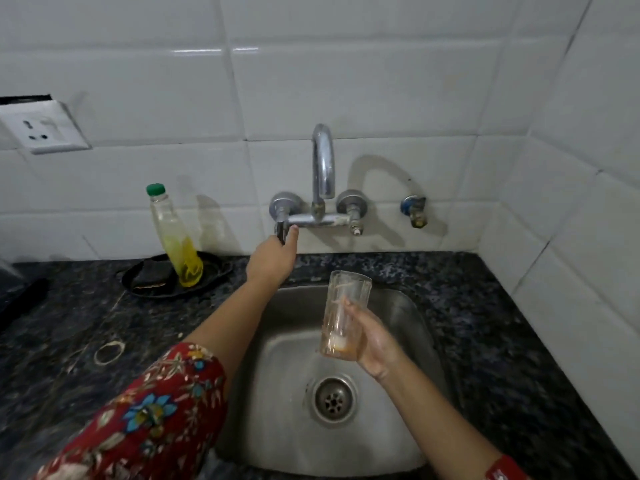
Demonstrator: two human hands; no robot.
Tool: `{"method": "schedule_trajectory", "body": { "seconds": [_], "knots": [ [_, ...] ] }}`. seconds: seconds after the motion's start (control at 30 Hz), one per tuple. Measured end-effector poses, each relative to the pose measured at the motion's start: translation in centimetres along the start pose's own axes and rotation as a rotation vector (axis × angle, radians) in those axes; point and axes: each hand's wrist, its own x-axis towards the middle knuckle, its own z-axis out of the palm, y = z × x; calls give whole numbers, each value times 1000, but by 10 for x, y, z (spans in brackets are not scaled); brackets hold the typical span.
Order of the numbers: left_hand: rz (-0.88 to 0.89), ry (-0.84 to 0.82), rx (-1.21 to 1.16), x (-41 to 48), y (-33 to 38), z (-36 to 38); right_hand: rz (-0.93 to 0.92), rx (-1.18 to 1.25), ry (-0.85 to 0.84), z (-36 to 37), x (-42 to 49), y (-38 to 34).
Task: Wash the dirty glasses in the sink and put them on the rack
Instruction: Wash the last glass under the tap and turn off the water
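head view, looking down over sink [277, 438]. gripping handle [281, 233] of tap [323, 161] with left hand [272, 259], fingers curled round it, thumb up against the tap body. holding glass [346, 306] in right hand [374, 344], fingers and thumb wrapped round the lower half, mouth up, leaning a little left. glass above the basin, lower than the spout and a bit nearer the person, touching nothing but the hand. looks dirty: orange dregs at the bottom, streaks up the wall. no water seen falling. no rack in view, so judged early in the task, with wetting or rinsing about to begin.

could go wrong:
- opening the handle too far, sending a hard jet off the glass and over counter [485, 323].
- raising glass to the stream carelessly, knocking its rim on the spout.
- holding with a wet palm, letting glass slip and strike steel near drain [334, 398].
- rinsing only, leaving the dregs stuck, with bottle [175, 233] of yellow liquid and dark pad [152, 275] in dish [214, 268] at left untouched.

writing: none legible. no label made out on bottle, only a green cap. white marks on the red band at right wrist, too blurred to read. no print made out on socket [41, 128].
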Motion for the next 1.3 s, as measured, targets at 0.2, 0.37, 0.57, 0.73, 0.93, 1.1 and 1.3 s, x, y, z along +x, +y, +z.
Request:
{"method": "schedule_trajectory", "body": {
  "seconds": [0.2,0.37,0.57,0.73,0.93,1.1,1.3],
  "knots": [
    [12,73,248,20,4,-2,-83,-168,44,0,2,-8],
    [-60,7,-5,35,-11,-1,-78,-211,31,10,7,-4],
    [-118,-272,-528,-8,-27,1,-148,-271,16,17,9,-6],
    [58,-1001,-838,-58,-75,30,-182,-359,20,24,12,-11],
    [228,-580,-702,-63,-56,53,-291,-754,43,33,12,-10],
    [239,-505,-612,-46,-71,50,-819,-1855,-74,5,0,-19],
    [302,-396,-393,-54,-60,52,-763,-2409,-521,16,22,-54]
  ]
}}
